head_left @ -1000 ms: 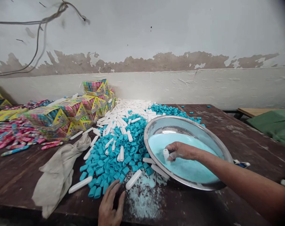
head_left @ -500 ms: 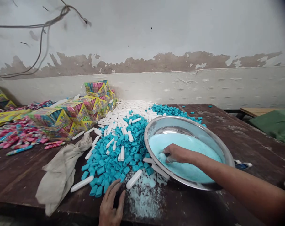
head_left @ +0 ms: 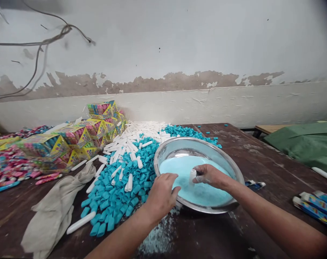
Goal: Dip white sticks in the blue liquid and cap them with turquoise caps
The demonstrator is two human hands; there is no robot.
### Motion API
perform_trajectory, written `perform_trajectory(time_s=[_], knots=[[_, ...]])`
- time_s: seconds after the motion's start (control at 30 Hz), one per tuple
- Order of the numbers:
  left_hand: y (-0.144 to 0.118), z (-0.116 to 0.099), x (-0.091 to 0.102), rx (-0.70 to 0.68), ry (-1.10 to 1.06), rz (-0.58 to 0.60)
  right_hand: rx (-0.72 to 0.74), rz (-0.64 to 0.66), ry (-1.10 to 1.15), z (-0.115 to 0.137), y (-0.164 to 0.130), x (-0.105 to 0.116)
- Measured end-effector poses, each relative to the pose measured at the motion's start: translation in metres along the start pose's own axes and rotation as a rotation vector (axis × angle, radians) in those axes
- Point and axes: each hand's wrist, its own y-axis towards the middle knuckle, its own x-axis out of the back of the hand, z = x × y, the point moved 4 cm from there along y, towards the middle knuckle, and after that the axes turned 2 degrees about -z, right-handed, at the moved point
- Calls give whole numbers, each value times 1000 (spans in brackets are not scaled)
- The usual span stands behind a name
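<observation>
While the right hand [head_left: 210, 176] pinches a small white tube [head_left: 192, 176] upright between its fingertips, that grip sits just above the pale blue powder [head_left: 203, 190] in the steel basin [head_left: 235, 169]. Just left of it, the left hand [head_left: 161, 196] hovers at the basin's near rim, fingers loosely curled and holding nothing. Farther left of that hand lies a heap of blue caps [head_left: 120, 194] mixed with white tubes [head_left: 131, 138] on the desk [head_left: 260, 158]. Beyond them lie a crumpled cloth [head_left: 52, 212] and colourful boxes [head_left: 71, 138]. Spilled powder [head_left: 159, 237] dusts the desk below the left wrist.
</observation>
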Motion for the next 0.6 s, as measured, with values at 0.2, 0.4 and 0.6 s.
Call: perform_trajectory(time_s=[0.2, 0.4, 0.6], knots=[[54, -14, -60, 148, -105, 324, -4, 0, 18, -5, -17, 2], [56, -7, -51, 160, -162, 224, 86, -48, -652, -10, -26, 3], [22, 18, 6, 213, -476, 80, 174, -81, -930, -10, -22, -4]])
